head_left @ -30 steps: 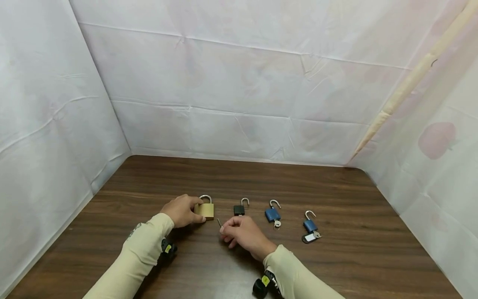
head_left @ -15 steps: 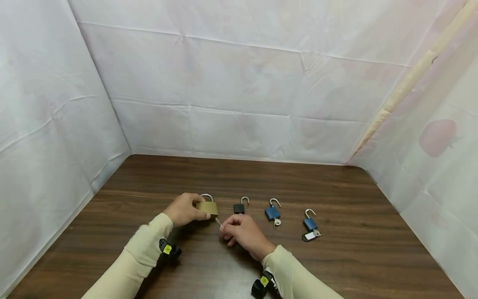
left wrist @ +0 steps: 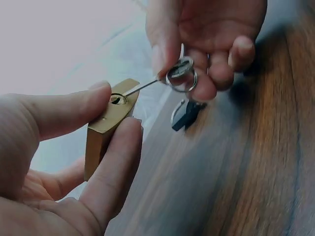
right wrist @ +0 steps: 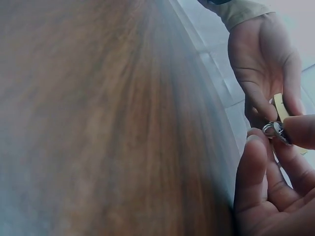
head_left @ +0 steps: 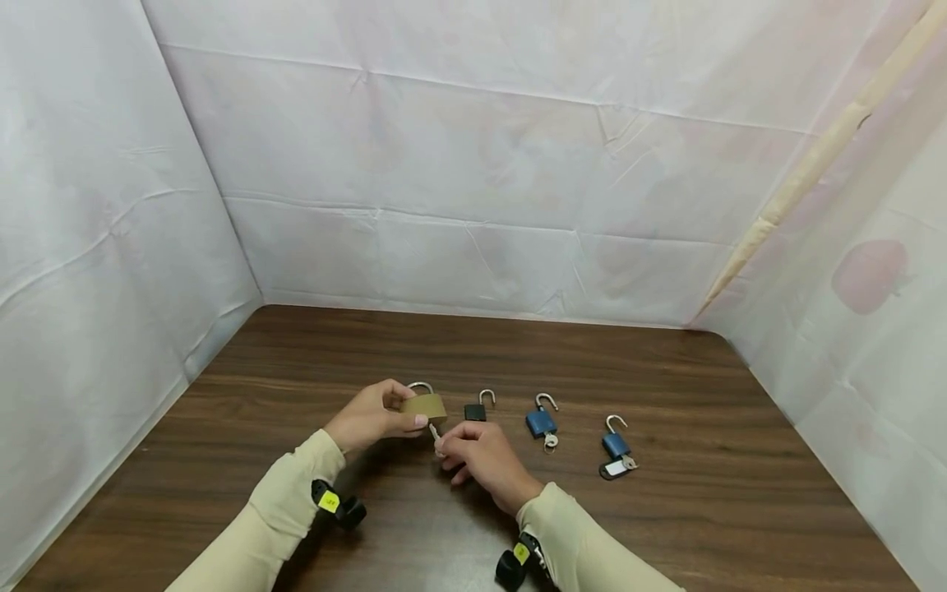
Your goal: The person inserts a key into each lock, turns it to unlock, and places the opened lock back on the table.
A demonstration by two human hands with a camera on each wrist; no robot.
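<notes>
Between the thumb and fingers of my left hand [head_left: 372, 418] is a brass padlock [head_left: 424, 407]. Its bottom face, with the round keyhole [left wrist: 117, 100], points toward my right hand [head_left: 484, 460]. That hand pinches a small silver key [left wrist: 142, 87] by its head, and a ring [left wrist: 189, 86] hangs there. The key's tip is right by the keyhole; whether it touches cannot be told. In the right wrist view, the key's head [right wrist: 279, 132] shows at the fingertips, in front of the yellow padlock body [right wrist: 280, 105].
A black padlock [head_left: 475, 412] with a raised shackle lies just beyond my right hand. Farther right are two blue padlocks, one with a key [head_left: 550, 441], the other with a key and a black-and-white tag [head_left: 615, 469]. White fabric walls [head_left: 473, 164] surround the wooden table [head_left: 592, 353].
My left hand has moved the brass padlock rightward and tilted its bottom face toward the key. My right hand stays almost in place, the key now turned up toward the lock.
</notes>
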